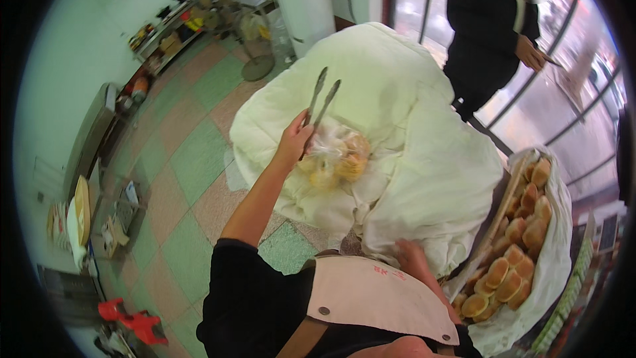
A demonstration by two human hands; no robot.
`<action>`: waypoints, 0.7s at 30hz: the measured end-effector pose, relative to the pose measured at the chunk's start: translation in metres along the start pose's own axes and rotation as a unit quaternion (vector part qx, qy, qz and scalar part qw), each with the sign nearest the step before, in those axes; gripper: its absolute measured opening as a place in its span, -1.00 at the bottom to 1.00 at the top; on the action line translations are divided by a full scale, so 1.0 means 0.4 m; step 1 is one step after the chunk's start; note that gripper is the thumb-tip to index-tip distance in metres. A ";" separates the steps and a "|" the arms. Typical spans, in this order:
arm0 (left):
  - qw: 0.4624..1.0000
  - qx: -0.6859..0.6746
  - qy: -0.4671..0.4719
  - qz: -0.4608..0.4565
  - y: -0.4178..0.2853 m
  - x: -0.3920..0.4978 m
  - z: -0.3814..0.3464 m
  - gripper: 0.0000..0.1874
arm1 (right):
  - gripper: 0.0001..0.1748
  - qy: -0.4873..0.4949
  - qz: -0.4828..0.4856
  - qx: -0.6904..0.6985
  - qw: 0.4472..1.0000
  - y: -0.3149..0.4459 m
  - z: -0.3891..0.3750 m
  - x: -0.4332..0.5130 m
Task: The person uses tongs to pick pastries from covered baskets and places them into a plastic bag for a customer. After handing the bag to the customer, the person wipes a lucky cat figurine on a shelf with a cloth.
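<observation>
My left hand (296, 140) is closed around a pair of metal tongs (323, 102), whose two arms point away from me and stand apart. Beside and partly under that hand, a clear plastic bag (340, 154) of yellowish food, perhaps buns, rests on a thick white quilt (427, 124). The quilt covers something broad in front of me. Near my apron, my right hand (411, 254) is at the quilt's near edge; it is blurred, and whether its fingers grip the cloth cannot be made out. Golden-brown bread rolls (509, 276) fill a cloth-lined basket (516, 184) on the right.
A person (487, 35) in dark clothes stands beyond the quilt by metal bars (591, 107), holding a thin dark object. At the back left are a cluttered metal shelf (164, 35) and a fan's round base (258, 67). A red plastic object (134, 320) is on the lower left.
</observation>
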State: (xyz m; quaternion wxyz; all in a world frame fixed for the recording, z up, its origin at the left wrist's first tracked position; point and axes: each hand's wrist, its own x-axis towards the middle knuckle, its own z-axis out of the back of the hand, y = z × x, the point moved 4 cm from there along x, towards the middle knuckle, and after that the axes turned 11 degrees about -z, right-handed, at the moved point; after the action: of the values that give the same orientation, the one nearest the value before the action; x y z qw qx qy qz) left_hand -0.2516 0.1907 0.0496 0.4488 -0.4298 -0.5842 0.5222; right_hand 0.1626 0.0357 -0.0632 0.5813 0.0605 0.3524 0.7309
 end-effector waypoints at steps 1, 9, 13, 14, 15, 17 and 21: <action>0.999 -0.009 -0.037 -0.006 -0.008 -0.032 0.050 -0.37 | -0.62 0.006 0.046 0.032 0.998 0.004 0.000 -0.004; 0.993 0.031 -0.083 -0.085 0.006 -0.221 0.121 -0.35 | -0.67 -0.012 0.042 0.237 0.971 0.082 -0.003 0.116; 0.992 0.039 -0.061 -0.103 -0.003 -0.241 0.054 -0.31 | -0.67 -0.028 0.129 0.161 0.978 0.159 0.008 0.143; 0.992 0.035 -0.041 -0.112 -0.006 -0.245 0.037 -0.31 | -0.67 -0.019 0.124 0.169 0.978 0.167 0.008 0.135; 0.993 0.035 -0.031 -0.106 -0.005 -0.250 0.022 -0.31 | -0.67 0.001 0.111 0.176 0.978 0.172 0.003 0.125; 0.992 0.000 0.004 -0.126 -0.005 -0.251 -0.011 -0.30 | -0.66 0.017 0.073 0.194 0.978 0.165 0.000 0.100; 0.994 0.009 0.049 -0.098 0.021 -0.238 -0.087 -0.25 | -0.64 0.025 0.027 0.214 0.976 0.110 -0.011 0.053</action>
State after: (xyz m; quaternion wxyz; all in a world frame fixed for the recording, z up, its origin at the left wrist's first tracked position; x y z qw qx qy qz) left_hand -0.1959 0.1069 0.0359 0.5297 -0.3920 -0.5961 0.4587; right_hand 0.1182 0.0492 -0.0475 0.5257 0.1749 0.5136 0.6552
